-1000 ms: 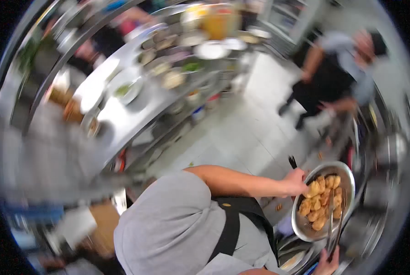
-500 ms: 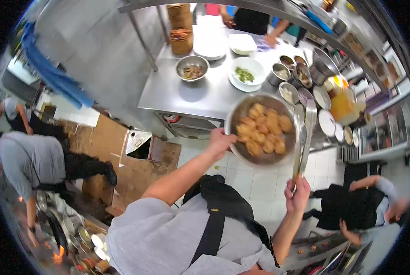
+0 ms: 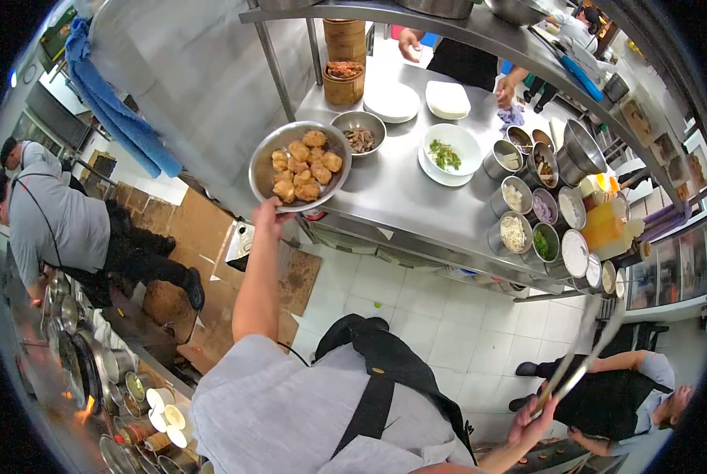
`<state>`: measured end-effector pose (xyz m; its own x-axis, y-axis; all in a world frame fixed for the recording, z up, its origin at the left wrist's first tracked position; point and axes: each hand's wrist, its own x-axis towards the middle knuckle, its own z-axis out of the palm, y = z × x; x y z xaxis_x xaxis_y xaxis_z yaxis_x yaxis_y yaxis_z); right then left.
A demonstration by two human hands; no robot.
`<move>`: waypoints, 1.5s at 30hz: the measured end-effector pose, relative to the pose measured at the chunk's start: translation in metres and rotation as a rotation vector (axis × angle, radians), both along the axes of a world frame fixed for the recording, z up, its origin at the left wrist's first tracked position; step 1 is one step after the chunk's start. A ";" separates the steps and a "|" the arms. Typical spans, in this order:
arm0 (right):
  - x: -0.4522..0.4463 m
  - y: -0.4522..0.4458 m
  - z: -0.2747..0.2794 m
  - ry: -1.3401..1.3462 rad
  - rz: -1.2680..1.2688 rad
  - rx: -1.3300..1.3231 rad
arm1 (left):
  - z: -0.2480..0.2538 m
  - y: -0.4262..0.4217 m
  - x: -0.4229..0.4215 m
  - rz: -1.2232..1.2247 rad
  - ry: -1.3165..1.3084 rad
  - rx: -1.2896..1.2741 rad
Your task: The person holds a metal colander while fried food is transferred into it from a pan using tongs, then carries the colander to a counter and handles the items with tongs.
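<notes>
My left hand [image 3: 268,219] grips the near rim of a round metal bowl [image 3: 341,186] of browned fried pieces [image 3: 300,167]. The bowl is at the left end of the steel counter, beside a smaller metal bowl of dark pieces [image 3: 360,141]. At the lower right my right hand [image 3: 532,421] is closed round the lower end of long metal tongs [image 3: 568,378], which point up and right. Their tips are blurred and apart from the bowl.
On the steel counter [image 3: 401,188] stand bamboo steamers [image 3: 343,84], white plates [image 3: 391,101], a white bowl of greens [image 3: 452,141] and several metal pots. A shelf [image 3: 416,20] crosses above. Co-workers stand left [image 3: 69,213], right [image 3: 606,399] and behind the counter [image 3: 464,63]. Flames burn lower left.
The bowl of fried pieces has moved left in my left hand, to the counter's left end. The tongs in my right hand have moved right and down, away from the bowl.
</notes>
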<state>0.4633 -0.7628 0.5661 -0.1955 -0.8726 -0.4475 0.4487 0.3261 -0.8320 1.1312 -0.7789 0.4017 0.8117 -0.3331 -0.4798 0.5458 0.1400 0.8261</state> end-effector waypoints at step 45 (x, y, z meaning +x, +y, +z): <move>-0.023 0.774 0.025 0.776 -1.175 1.743 | -0.146 0.046 -0.601 -3.512 -0.657 0.179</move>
<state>0.4401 0.0114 0.5907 -0.6356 0.7719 -0.0140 0.7623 0.6246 -0.1698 0.5302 -0.7325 0.2561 -0.5806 0.4274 -0.6929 -0.5658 0.4001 0.7209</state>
